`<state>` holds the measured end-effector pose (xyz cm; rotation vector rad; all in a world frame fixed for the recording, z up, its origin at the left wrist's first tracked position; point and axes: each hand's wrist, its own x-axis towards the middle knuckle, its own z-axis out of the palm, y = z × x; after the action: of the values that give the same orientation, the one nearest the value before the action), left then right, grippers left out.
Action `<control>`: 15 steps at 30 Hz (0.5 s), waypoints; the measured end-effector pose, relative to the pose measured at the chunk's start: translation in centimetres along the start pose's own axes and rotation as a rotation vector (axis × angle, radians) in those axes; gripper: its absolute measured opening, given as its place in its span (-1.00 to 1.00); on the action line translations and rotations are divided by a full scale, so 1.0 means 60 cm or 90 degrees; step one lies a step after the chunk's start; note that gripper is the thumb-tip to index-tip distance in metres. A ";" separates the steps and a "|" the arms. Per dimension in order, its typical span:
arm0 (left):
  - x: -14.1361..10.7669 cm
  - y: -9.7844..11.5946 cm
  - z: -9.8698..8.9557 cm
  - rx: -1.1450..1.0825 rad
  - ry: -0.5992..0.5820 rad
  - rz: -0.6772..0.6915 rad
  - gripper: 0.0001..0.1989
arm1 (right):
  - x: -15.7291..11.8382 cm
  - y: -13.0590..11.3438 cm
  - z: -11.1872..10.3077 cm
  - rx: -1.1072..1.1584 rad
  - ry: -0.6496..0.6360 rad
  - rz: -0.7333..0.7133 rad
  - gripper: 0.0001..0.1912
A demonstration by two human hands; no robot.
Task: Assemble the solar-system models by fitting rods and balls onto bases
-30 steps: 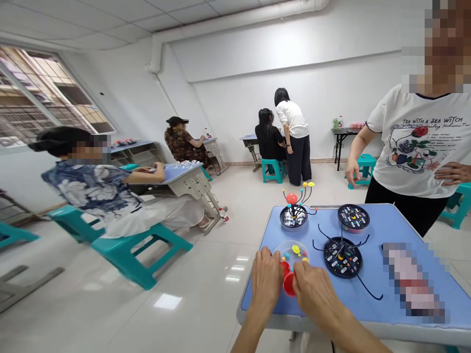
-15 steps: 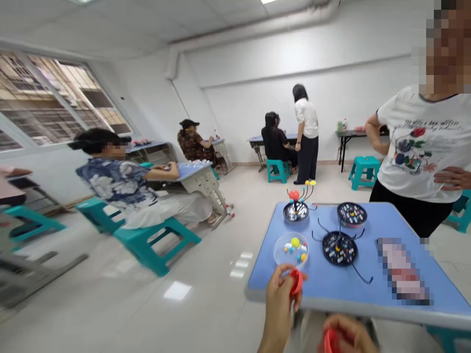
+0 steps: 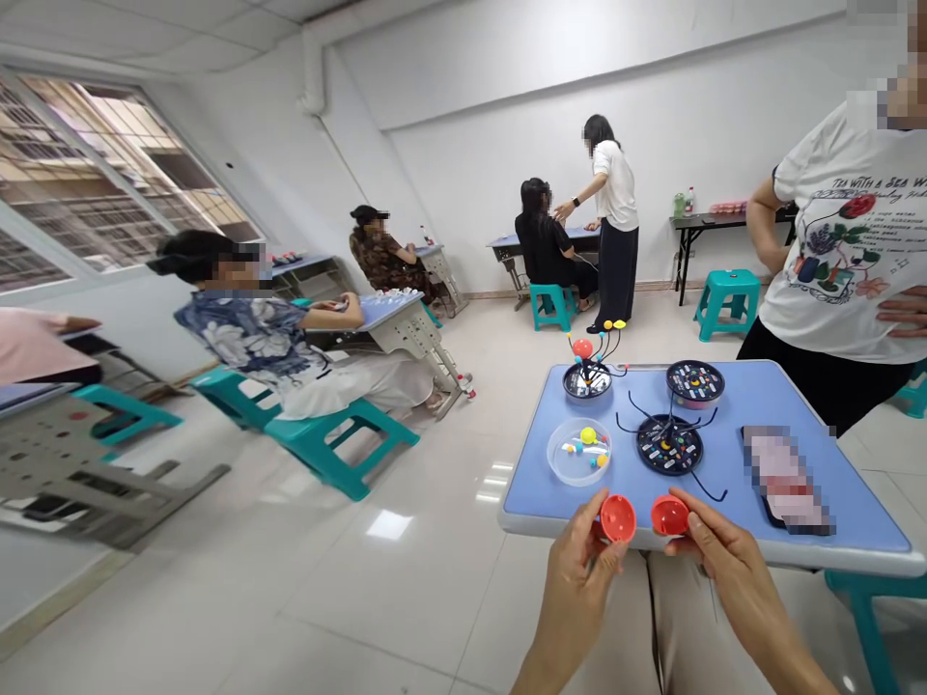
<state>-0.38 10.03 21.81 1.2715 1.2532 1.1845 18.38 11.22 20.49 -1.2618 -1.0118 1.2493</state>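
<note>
My left hand [image 3: 590,565] grips a red half-shell [image 3: 618,519] by its edges, hollow side showing. Beside it, a small gap apart, another red half-shell [image 3: 669,516] is pinched in my right hand [image 3: 714,541], also with its hollow facing me. Both hands are at the near edge of the blue table [image 3: 724,533]. Just beyond them stands a black round base with bent wire arms [image 3: 670,446]. To its left a clear round dish [image 3: 561,473] holds a yellow ball [image 3: 589,436] and several smaller coloured pieces.
A finished-looking model with a red ball [image 3: 582,349] and a round black disc [image 3: 695,381] stand at the table's back. A phone [image 3: 786,478] lies at the right. A person in a printed white shirt [image 3: 847,241] stands behind the table's right side; others are farther off.
My right hand has risen from below the table edge, and the two red half-shells are now side by side, hollows showing. The view has shifted; the distant standing person now stretches out an arm.
</note>
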 end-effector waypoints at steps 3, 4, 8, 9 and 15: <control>0.001 -0.003 0.008 0.025 -0.010 0.032 -0.51 | 0.007 -0.009 0.019 0.026 -0.023 0.037 -0.37; 0.002 -0.003 0.010 0.025 -0.018 0.049 -0.53 | 0.008 -0.010 0.027 0.033 -0.026 0.029 -0.36; 0.007 -0.005 0.013 -0.006 -0.012 0.088 -0.57 | 0.003 -0.008 0.049 0.064 -0.030 -0.038 -0.49; 0.008 -0.005 0.012 -0.013 -0.007 0.088 -0.57 | 0.000 -0.009 0.049 0.069 -0.028 -0.054 -0.53; 0.007 0.013 0.008 -0.038 -0.024 0.072 -0.52 | -0.005 -0.056 -0.001 0.077 -0.039 -0.087 -0.68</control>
<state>0.18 10.46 22.57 1.3291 1.1233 1.2621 18.76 11.25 23.86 -1.0502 -1.0325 1.2302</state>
